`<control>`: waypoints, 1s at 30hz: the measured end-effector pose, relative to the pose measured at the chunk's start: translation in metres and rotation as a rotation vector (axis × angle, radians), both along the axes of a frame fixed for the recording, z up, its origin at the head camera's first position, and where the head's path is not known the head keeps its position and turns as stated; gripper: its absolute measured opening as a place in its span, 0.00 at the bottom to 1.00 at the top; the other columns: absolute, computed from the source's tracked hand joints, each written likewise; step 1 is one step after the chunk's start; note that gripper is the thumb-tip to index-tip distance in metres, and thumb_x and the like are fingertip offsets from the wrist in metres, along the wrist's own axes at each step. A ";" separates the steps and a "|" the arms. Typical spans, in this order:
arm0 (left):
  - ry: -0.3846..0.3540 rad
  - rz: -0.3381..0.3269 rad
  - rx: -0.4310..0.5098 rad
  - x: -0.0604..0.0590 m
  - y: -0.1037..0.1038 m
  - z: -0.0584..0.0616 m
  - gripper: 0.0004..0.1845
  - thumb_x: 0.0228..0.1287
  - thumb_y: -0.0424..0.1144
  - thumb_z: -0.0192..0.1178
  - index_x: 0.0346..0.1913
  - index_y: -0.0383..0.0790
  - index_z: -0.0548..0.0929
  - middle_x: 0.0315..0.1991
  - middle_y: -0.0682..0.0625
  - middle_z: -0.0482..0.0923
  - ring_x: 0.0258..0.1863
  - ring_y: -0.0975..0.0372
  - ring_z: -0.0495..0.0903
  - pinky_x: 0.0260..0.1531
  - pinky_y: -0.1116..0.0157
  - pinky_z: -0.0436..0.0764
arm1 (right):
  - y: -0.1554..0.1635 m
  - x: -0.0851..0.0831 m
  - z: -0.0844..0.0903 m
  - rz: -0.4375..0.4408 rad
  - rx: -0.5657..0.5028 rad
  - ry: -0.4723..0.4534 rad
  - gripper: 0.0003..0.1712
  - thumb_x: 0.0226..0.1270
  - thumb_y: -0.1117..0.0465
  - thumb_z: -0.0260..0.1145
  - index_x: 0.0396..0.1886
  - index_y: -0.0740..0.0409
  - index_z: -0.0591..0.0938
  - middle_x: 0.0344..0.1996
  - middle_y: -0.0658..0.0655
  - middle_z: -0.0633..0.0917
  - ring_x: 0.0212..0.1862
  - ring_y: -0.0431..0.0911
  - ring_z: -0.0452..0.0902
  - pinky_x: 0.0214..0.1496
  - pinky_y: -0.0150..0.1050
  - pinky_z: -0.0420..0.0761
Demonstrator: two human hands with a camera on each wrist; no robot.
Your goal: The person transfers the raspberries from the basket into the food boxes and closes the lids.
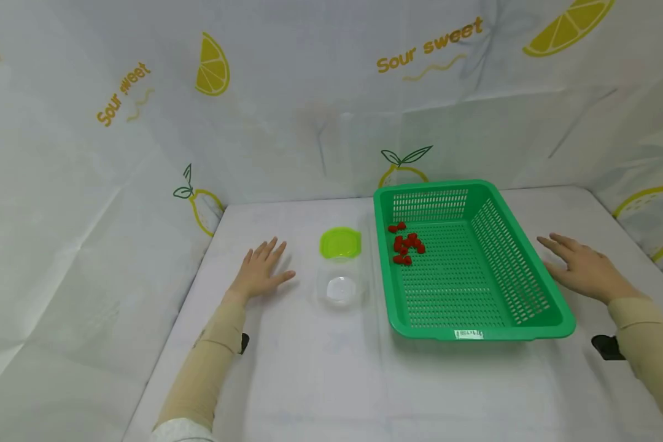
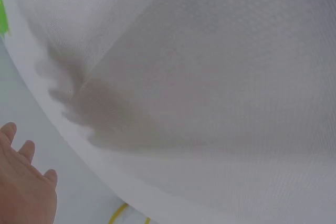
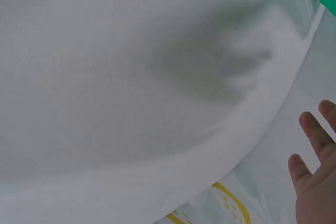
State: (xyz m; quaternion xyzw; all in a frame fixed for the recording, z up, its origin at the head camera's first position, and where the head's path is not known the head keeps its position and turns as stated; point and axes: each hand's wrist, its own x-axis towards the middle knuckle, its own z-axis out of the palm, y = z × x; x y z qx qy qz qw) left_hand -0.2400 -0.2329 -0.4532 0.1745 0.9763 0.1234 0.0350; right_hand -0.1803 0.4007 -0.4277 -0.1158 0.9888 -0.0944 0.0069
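My left hand (image 1: 261,270) lies flat on the white table with fingers spread, left of a clear plastic container (image 1: 339,287). A lime green lid (image 1: 340,242) sits just behind that container. A green slatted basket (image 1: 522,325) stands in the middle right, holding several small red pieces (image 1: 406,243) near its far left corner. My right hand (image 1: 580,267) rests flat and open on the table beside the basket's right wall. Both hands hold nothing. In the left wrist view the left hand (image 2: 23,187) shows at the lower left; in the right wrist view the right hand (image 3: 317,177) shows at the lower right.
A white cloth printed with lemons and "Sour sweet" (image 1: 428,46) walls the table (image 1: 309,380) at the back and sides. Black wrist straps (image 1: 608,347) show at my beige sleeves. A white label (image 1: 468,334) is stuck on the basket's front rim.
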 end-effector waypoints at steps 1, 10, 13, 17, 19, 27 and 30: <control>0.001 0.001 0.004 0.000 0.000 0.001 0.42 0.62 0.64 0.50 0.73 0.50 0.50 0.75 0.45 0.42 0.73 0.46 0.45 0.68 0.40 0.43 | 0.000 0.000 0.003 -0.007 0.006 -0.009 0.35 0.72 0.48 0.48 0.70 0.65 0.55 0.63 0.77 0.60 0.54 0.76 0.62 0.46 0.73 0.64; 0.040 -0.030 0.032 0.000 -0.001 0.004 0.36 0.62 0.61 0.52 0.68 0.44 0.64 0.74 0.43 0.49 0.70 0.44 0.55 0.67 0.43 0.55 | -0.002 -0.002 0.030 -0.091 -0.018 -0.009 0.34 0.71 0.44 0.49 0.59 0.70 0.70 0.56 0.79 0.67 0.51 0.72 0.67 0.46 0.68 0.67; 0.074 -0.069 0.051 0.000 -0.001 0.004 0.34 0.62 0.59 0.54 0.66 0.43 0.67 0.71 0.42 0.55 0.68 0.44 0.60 0.65 0.45 0.59 | -0.003 -0.003 0.036 -0.097 -0.017 0.039 0.31 0.72 0.46 0.48 0.56 0.71 0.72 0.53 0.79 0.69 0.47 0.71 0.70 0.43 0.65 0.70; 0.106 -0.106 0.076 0.003 0.000 0.008 0.33 0.63 0.57 0.55 0.65 0.41 0.67 0.68 0.41 0.62 0.66 0.45 0.64 0.64 0.46 0.63 | -0.007 -0.004 0.046 -0.098 -0.019 0.069 0.30 0.72 0.47 0.49 0.55 0.71 0.73 0.51 0.77 0.70 0.45 0.69 0.72 0.39 0.62 0.72; 0.107 -0.115 0.096 0.004 0.002 0.011 0.33 0.63 0.56 0.55 0.66 0.41 0.66 0.66 0.42 0.65 0.64 0.46 0.66 0.63 0.47 0.65 | -0.010 -0.004 0.051 -0.102 -0.015 0.081 0.30 0.72 0.47 0.48 0.55 0.70 0.73 0.51 0.77 0.71 0.44 0.68 0.73 0.38 0.61 0.72; 0.018 -0.108 0.174 0.012 0.013 0.018 0.37 0.63 0.61 0.51 0.70 0.45 0.60 0.66 0.45 0.67 0.62 0.49 0.70 0.61 0.50 0.68 | -0.030 -0.003 0.074 -0.105 -0.053 0.108 0.28 0.72 0.46 0.48 0.56 0.64 0.75 0.49 0.71 0.75 0.44 0.63 0.75 0.36 0.58 0.73; -0.004 -0.102 0.203 0.016 0.019 0.019 0.40 0.62 0.63 0.52 0.71 0.45 0.58 0.67 0.46 0.65 0.63 0.50 0.69 0.61 0.51 0.69 | -0.043 -0.003 0.083 -0.094 -0.060 0.123 0.28 0.72 0.45 0.48 0.57 0.63 0.75 0.49 0.69 0.76 0.44 0.62 0.75 0.37 0.58 0.73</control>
